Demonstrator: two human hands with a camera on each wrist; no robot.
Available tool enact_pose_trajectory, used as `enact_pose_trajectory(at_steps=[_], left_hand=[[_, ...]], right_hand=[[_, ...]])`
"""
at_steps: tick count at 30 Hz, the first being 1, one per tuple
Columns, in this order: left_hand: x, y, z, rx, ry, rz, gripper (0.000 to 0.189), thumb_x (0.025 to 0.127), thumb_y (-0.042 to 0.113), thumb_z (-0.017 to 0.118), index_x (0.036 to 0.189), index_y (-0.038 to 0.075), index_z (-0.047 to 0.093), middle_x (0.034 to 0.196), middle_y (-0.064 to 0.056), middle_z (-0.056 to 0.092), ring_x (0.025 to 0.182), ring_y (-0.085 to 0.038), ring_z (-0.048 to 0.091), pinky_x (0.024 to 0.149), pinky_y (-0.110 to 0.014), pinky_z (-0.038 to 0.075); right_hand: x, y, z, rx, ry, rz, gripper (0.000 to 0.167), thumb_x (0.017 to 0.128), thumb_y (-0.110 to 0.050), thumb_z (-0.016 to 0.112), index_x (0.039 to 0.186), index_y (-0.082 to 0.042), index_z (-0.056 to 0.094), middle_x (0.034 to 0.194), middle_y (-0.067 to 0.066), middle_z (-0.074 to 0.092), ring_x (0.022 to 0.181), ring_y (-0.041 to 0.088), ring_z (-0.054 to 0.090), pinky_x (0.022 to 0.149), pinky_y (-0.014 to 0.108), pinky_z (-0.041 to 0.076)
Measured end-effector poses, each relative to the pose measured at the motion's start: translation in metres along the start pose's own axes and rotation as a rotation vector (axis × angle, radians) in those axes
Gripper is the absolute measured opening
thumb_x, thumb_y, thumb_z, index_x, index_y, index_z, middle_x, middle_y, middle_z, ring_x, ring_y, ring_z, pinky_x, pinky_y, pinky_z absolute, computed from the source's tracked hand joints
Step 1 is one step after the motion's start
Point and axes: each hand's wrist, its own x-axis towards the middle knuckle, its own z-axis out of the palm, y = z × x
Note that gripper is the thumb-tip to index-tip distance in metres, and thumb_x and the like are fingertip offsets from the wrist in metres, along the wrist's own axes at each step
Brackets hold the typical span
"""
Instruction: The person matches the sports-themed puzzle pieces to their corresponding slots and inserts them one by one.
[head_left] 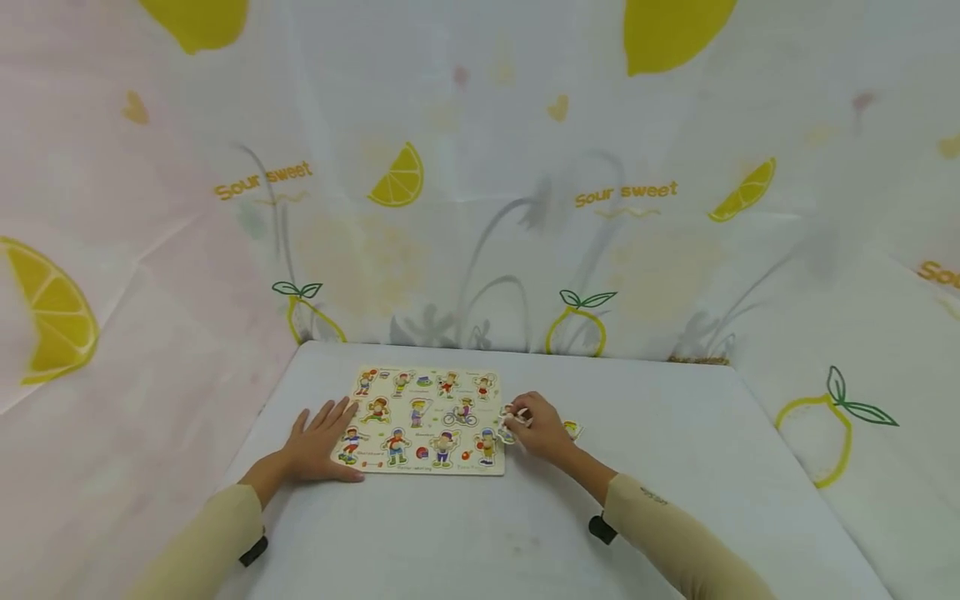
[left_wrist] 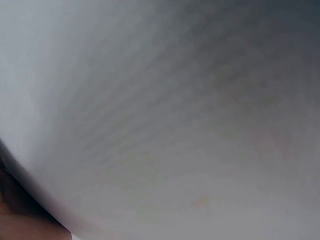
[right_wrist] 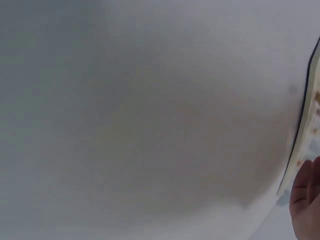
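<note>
A flat puzzle board [head_left: 405, 421] printed with small sports figures lies on the white table. My left hand [head_left: 321, 442] rests at the board's left side, its fingers stretched out and the thumb along the near left corner. At the right edge of the board my right hand [head_left: 543, 429] pinches a small puzzle piece [head_left: 507, 433], partly hidden by the fingers. Another puzzle piece [head_left: 572, 428] pokes out beyond the right hand, mostly covered by it. In the right wrist view, the board's edge [right_wrist: 300, 135] and part of the right hand [right_wrist: 306, 200] show at the right.
A white-covered table [head_left: 480, 533] extends around the board. Behind it hangs a pale curtain [head_left: 480, 250] with lemon prints, and similar cloth closes off both sides. The left wrist view is mostly blurred white surface, with a bit of skin in the lower left corner.
</note>
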Motion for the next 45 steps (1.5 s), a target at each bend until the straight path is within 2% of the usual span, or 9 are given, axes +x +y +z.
enact_pose_trajectory(at_steps=[5,11,16,20,24,32,38,42,45], left_hand=[[-0.003,-0.006,-0.001,-0.039,0.021,0.02,0.132,0.064,0.079,0.071,0.157,0.002,0.017,0.162,-0.027,0.013,0.148,-0.051,0.01,0.111,-0.075,-0.001],[0.003,-0.015,0.008,0.012,0.011,-0.002,0.135,0.063,0.088,0.062,0.159,0.009,0.012,0.166,-0.02,0.009,0.151,-0.045,0.007,0.114,-0.071,-0.003],[0.007,-0.017,0.013,-0.012,0.026,0.009,0.133,0.061,0.085,0.067,0.158,0.008,0.017,0.165,-0.021,0.013,0.15,-0.046,0.011,0.112,-0.072,0.001],[0.013,-0.016,0.014,-0.036,0.051,0.017,0.132,0.061,0.084,0.069,0.158,0.009,0.019,0.165,-0.019,0.014,0.15,-0.045,0.011,0.112,-0.072,0.001],[0.013,-0.014,0.014,-0.04,0.042,0.014,0.13,0.062,0.082,0.07,0.158,0.009,0.02,0.165,-0.019,0.014,0.15,-0.045,0.011,0.112,-0.071,0.0],[0.006,-0.012,0.009,-0.032,0.057,0.021,0.129,0.063,0.081,0.071,0.157,0.007,0.022,0.164,-0.021,0.017,0.149,-0.046,0.014,0.111,-0.072,0.003],[0.001,-0.01,0.005,-0.039,0.042,0.018,0.13,0.062,0.081,0.071,0.157,0.006,0.021,0.164,-0.023,0.016,0.149,-0.047,0.012,0.111,-0.073,0.001],[0.003,-0.015,0.015,-0.016,0.032,0.009,0.131,0.062,0.084,0.068,0.158,0.009,0.02,0.164,-0.02,0.016,0.149,-0.046,0.013,0.112,-0.072,0.002],[0.008,-0.022,0.024,0.003,0.062,0.013,0.13,0.061,0.084,0.068,0.158,0.011,0.02,0.164,-0.019,0.017,0.149,-0.045,0.013,0.112,-0.071,0.002]], right_hand=[[0.029,-0.042,0.055,-0.023,-0.144,-0.022,0.006,0.091,-0.012,0.069,0.092,-0.009,0.064,0.103,0.006,0.063,0.09,0.018,0.062,0.078,0.029,0.054],[0.062,-0.098,0.115,-0.119,-0.28,-0.033,0.01,0.096,-0.023,0.065,0.098,-0.013,0.068,0.104,0.001,0.063,0.089,0.012,0.061,0.075,0.023,0.052],[0.07,-0.133,0.159,-0.23,-0.399,-0.013,0.01,0.089,-0.024,0.072,0.091,-0.014,0.073,0.095,-0.004,0.065,0.084,0.008,0.059,0.072,0.021,0.049],[0.072,-0.145,0.182,-0.336,-0.427,0.032,0.01,0.086,-0.029,0.074,0.088,-0.019,0.075,0.103,-0.006,0.066,0.098,0.01,0.061,0.082,0.027,0.051],[0.07,-0.148,0.194,-0.37,-0.388,0.107,0.012,0.087,-0.034,0.073,0.091,-0.023,0.076,0.115,-0.005,0.064,0.11,0.014,0.059,0.092,0.033,0.049],[0.062,-0.153,0.203,-0.369,-0.287,0.133,0.01,0.085,-0.032,0.07,0.083,-0.022,0.072,0.116,-0.001,0.06,0.103,0.016,0.056,0.086,0.031,0.047],[0.063,-0.152,0.206,-0.396,-0.314,0.155,0.014,0.087,-0.04,0.072,0.085,-0.026,0.071,0.116,-0.005,0.057,0.101,0.011,0.053,0.087,0.027,0.047],[0.061,-0.152,0.208,-0.435,-0.358,0.176,0.018,0.089,-0.043,0.071,0.083,-0.027,0.066,0.121,-0.006,0.056,0.107,0.011,0.053,0.092,0.028,0.046],[0.063,-0.154,0.207,-0.518,-0.393,0.153,0.02,0.091,-0.046,0.068,0.09,-0.026,0.066,0.125,-0.008,0.056,0.113,0.009,0.052,0.097,0.029,0.045]])
